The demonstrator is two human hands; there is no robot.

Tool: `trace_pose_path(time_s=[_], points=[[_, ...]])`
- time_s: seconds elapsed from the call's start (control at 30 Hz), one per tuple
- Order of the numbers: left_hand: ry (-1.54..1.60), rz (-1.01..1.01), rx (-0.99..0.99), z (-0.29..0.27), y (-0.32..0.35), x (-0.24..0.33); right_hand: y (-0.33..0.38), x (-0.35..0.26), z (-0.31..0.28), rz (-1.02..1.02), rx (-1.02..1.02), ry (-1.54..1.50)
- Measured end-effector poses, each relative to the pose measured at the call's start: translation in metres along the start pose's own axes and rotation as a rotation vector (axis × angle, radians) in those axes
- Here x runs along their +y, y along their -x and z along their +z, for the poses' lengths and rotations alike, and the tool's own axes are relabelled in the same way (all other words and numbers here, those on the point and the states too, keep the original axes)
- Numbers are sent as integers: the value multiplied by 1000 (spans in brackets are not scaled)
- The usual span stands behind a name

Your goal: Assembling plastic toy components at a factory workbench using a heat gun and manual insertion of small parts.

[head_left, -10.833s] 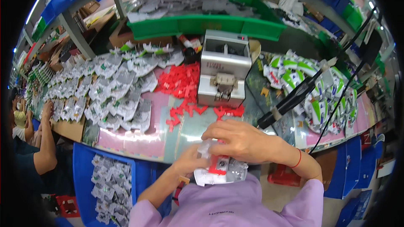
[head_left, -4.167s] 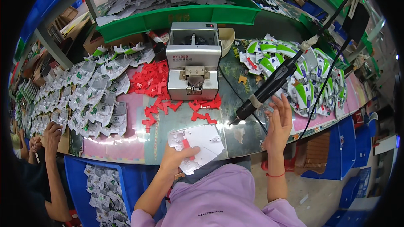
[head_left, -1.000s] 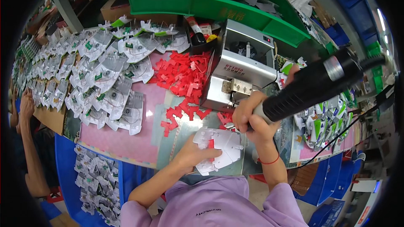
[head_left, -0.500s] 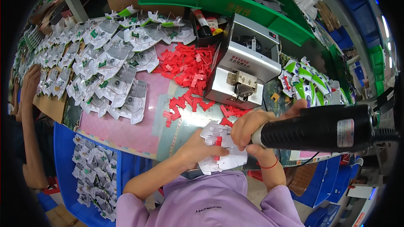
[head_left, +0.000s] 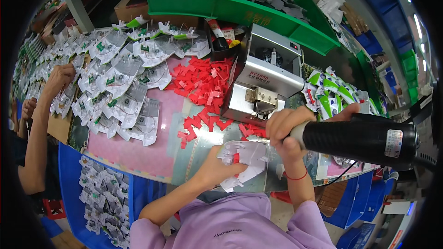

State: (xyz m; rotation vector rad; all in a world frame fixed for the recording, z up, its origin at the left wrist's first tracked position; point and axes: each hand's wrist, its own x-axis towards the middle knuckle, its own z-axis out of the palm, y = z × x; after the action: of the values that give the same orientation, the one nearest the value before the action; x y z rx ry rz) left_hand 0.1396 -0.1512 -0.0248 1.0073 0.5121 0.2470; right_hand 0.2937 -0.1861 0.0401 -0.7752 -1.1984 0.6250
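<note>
My left hand is closed around a white plastic housing, held tilted over the near edge of the table. A red plastic clip sits in the housing, partly covered by my thumb. My right hand grips the front end of a black electric screwdriver, which lies sideways with its body pointing right. The tool's tip is hidden behind my fingers. A small gap separates my right hand from the housing. Just beyond stands a metal screw feeder.
Loose red clips are heaped left of the feeder. Rows of white housings with circuit boards cover the left side, where a co-worker's hand reaches in. Green-and-white shells lie at right. A blue bin holds more housings.
My right hand and the screwdriver have shifted right, away from the housing. The housing has tilted in my left hand. The co-worker's hand has moved right over the parts.
</note>
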Motion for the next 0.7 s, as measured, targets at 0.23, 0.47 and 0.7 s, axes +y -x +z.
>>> trace_pose_path(time_s=[0.23,0.47,0.7], points=[[69,-21,178,-10,-1,-6,-12,24,-21,20,159,234],[174,-21,224,-14,-4,-9,-6,16,-11,218,233,84],[225,-50,253,-10,-3,4,25,-8,7,256,-33,-300]])
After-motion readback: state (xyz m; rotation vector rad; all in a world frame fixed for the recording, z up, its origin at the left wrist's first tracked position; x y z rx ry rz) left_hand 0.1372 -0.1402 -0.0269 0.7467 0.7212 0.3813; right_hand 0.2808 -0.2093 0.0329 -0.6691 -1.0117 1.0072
